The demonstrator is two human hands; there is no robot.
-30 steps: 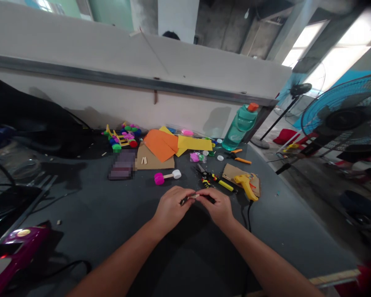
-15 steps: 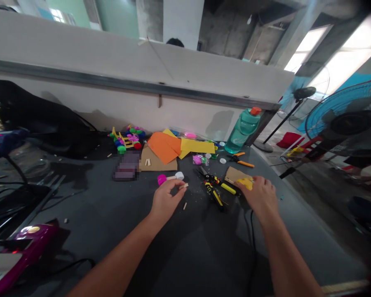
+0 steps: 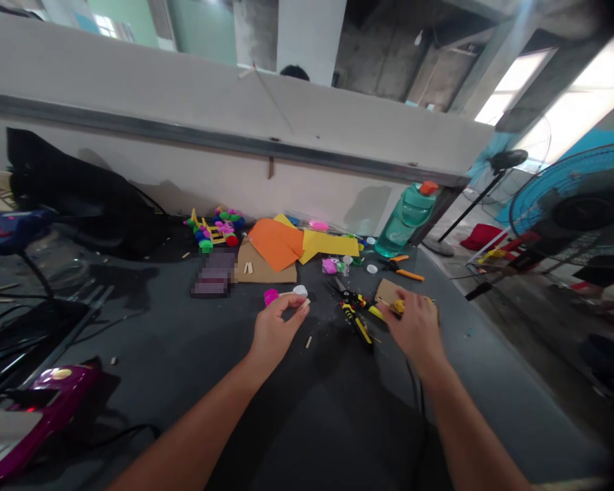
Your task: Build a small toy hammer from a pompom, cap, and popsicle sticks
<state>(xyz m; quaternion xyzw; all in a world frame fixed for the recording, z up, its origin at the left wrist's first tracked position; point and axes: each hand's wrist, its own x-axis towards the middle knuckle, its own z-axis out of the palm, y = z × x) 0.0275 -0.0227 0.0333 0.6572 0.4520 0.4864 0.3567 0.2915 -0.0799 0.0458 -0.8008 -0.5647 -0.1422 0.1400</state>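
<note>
Between thumb and fingertips, my left hand (image 3: 276,326) pinches a short wooden stick piece (image 3: 305,303). Just behind it lie a magenta bottle cap (image 3: 271,296) and a white cap (image 3: 300,291), partly covered by the fingers. My right hand (image 3: 414,324) is closed around a yellow tool (image 3: 399,306), which looks like a glue gun; most of it is hidden by the hand. Its pale tip points left over a small cardboard piece (image 3: 387,289). Another short stick (image 3: 308,341) lies on the dark table. Pliers with yellow-black handles (image 3: 357,324) rest between the hands.
Orange paper (image 3: 275,242) and yellow paper (image 3: 332,244) lie on cardboard (image 3: 266,273). A teal bottle (image 3: 403,219) stands at the back right near orange-handled pliers (image 3: 408,274). A phone (image 3: 213,274) lies left of centre. A black cord (image 3: 422,399) runs past the right wrist.
My right hand has shifted slightly left and now covers more of the yellow tool. My left hand still holds the stick piece, now tilted more upward. The view has turned slightly.
</note>
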